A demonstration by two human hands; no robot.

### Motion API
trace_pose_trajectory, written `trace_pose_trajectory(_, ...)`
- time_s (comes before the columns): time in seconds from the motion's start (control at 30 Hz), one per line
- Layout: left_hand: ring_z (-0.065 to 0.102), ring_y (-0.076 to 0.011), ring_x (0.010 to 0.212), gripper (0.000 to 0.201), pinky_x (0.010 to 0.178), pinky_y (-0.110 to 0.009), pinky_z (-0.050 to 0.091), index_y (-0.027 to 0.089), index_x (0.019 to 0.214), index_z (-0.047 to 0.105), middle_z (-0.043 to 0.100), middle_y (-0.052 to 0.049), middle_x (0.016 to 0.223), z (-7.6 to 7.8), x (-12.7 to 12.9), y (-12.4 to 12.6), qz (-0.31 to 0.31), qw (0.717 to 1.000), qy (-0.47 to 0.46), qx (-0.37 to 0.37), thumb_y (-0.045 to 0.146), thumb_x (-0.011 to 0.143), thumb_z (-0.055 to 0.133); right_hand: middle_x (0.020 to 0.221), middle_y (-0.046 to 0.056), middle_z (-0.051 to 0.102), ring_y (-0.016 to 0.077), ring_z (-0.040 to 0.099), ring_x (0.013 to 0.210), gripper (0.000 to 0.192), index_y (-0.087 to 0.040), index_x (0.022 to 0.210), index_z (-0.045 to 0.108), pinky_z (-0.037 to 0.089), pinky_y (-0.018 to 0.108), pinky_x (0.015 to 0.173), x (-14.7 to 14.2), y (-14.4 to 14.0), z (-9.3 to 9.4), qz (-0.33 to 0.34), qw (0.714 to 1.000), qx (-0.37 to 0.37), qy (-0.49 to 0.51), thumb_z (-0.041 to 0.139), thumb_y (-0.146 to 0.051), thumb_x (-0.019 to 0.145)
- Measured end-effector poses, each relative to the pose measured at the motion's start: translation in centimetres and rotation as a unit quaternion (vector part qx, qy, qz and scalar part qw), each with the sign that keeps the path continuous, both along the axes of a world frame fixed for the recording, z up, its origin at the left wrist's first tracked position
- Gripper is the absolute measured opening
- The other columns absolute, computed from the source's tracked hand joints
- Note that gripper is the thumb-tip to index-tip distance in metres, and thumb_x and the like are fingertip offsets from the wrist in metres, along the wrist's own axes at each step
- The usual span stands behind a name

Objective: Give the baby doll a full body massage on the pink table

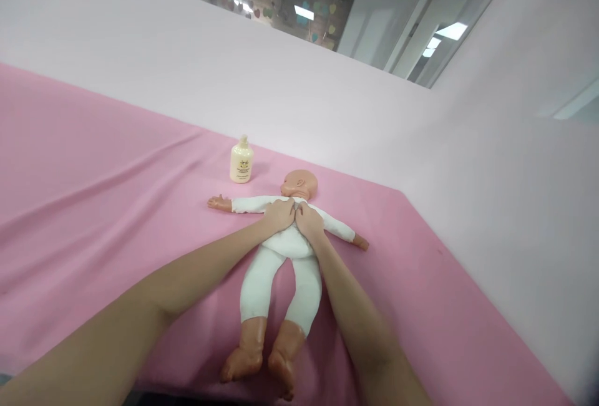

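Doll (285,250) lies on its back on the pink sheet (93,175), head toward the wall, arms spread out to either side, feet toward the near edge. Both hands rest on its chest just below the chin: the left hand (279,214) and the right hand (309,220) sit side by side, touching each other at the middle, fingers curled down onto the white suit. Whether they pinch the cloth or only press on it, I cannot tell. The doll wears a white one-piece with long sleeves and legs; its bare head, hands and feet are tan plastic, and its face turns to one side. The feet reach almost to the sheet's near edge. Open pink sheet stretches wide on the left, with soft folds running across it, and a narrower strip lies on the right before the sheet's corner. A cream bottle (241,160) stands upright beyond the doll's outstretched arm, near the head but apart from it. A pale wall (327,100) rises just behind the sheet.
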State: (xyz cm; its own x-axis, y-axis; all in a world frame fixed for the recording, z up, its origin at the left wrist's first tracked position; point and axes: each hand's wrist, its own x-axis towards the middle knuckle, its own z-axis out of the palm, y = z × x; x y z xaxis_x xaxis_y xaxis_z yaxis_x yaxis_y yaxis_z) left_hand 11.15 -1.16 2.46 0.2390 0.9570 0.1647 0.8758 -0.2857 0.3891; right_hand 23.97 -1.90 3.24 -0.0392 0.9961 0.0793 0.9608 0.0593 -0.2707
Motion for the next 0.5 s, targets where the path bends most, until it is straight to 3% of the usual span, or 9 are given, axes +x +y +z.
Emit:
trace_pose_trajectory(0.2, 0.07, -0.0234, 0.097, 0.034, 0.082, -0.033, 0.05, 0.018, 0.096, 0.069, 0.076, -0.01, 0.106, 0.3, -0.4, 1.1, 0.006, 0.998, -0.059, -0.009, 0.028, 0.099, 0.037, 0.11, 0.006, 0.073, 0.0221, 0.065, 0.104, 0.033, -0.024, 0.102, 0.064, 0.044, 0.032, 0.088, 0.4, -0.1, -0.2, -0.045, 0.996, 0.001, 0.072, 0.032, -0.032, 0.1)
trace_pose_trajectory(0.33, 0.071, -0.0243, 0.094, 0.035, 0.079, -0.033, 0.05, 0.018, 0.09, 0.074, 0.077, -0.01, 0.101, 0.6, -0.7, 1.4, 0.032, 0.996, -0.082, -0.031, 0.03, 0.095, 0.041, 0.118, 0.01, 0.073, 0.025, 0.066, 0.109, 0.041, -0.022, 0.106, 0.069, 0.047, 0.035, 0.092, 0.1, 0.2, 0.1, -0.086, 0.993, -0.007, 0.077, 0.029, -0.032, 0.101)
trace_pose_trajectory(0.5, 0.07, -0.0282, 0.106, 0.043, 0.086, -0.034, 0.05, 0.012, 0.11, 0.074, 0.075, -0.017, 0.116, 0.4, -1.2, 1.2, 0.084, 0.992, -0.09, -0.043, 0.033, 0.096, 0.039, 0.123, 0.017, 0.072, 0.0288, 0.067, 0.116, 0.047, -0.016, 0.115, 0.071, 0.048, 0.037, 0.096, 0.4, -0.2, 0.3, -0.126, 0.989, -0.011, 0.072, 0.03, -0.035, 0.102)
